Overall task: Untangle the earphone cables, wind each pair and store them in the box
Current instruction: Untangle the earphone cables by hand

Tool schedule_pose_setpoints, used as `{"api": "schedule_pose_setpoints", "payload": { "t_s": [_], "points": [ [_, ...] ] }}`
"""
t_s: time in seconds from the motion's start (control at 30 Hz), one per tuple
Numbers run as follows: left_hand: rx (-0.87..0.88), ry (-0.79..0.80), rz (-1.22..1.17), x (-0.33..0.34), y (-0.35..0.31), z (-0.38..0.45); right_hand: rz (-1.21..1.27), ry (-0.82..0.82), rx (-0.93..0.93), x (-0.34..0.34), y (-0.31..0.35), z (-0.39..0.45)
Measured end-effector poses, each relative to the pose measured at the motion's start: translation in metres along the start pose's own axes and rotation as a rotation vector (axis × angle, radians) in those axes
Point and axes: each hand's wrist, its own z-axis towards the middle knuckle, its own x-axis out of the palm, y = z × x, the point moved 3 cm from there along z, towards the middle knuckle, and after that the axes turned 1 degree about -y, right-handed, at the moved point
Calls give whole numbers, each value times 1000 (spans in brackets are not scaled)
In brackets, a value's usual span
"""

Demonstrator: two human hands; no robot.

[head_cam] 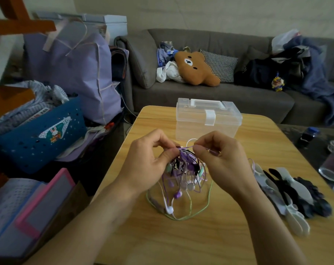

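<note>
At the bottom centre of the frame, loose green and white loops of the earphone cables [183, 180] are trailing onto the wooden table [239, 236]. Above them, in the middle, the left hand [149, 165] is pinching the top of the tangled bundle, and the right hand [217, 159] is pinching a thin strand beside it, lifting the knot off the table. Just behind, the clear plastic box [208, 119] is sitting closed, its latch facing the hands.

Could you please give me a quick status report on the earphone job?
Left hand grips the cable tangle; right hand pinches one strand. Nothing wound yet. Box closed, behind tangle.
</note>
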Motion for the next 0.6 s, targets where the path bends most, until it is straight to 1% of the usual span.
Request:
{"api": "schedule_pose_setpoints", "payload": {
  "t_s": [0.07,0.17,0.23,0.27,0.33,0.4,0.5,0.6],
  "points": [
    [-92,59,-27,0,4,1,3,13,-16,-1,1,0],
    [-335,178,-294,0,9,1,-92,53,-70,3,3,-2],
    [-428,265,-388,1,12,0,-147,86,-88,7,3,-3],
    [-446,307,-405,1,14,-1,-152,97,-98,9,3,-3],
    [-453,360,-412,2,15,-2,-140,129,-109,12,3,-3],
    [-420,370,-395,1,13,-3,-137,190,-113,16,5,-3],
    [-349,348,-344,-2,12,-4,-172,283,-110,20,5,-5],
    [-296,309,-353,-2,10,-4,-162,353,-75,18,3,-4]
  ]
}}
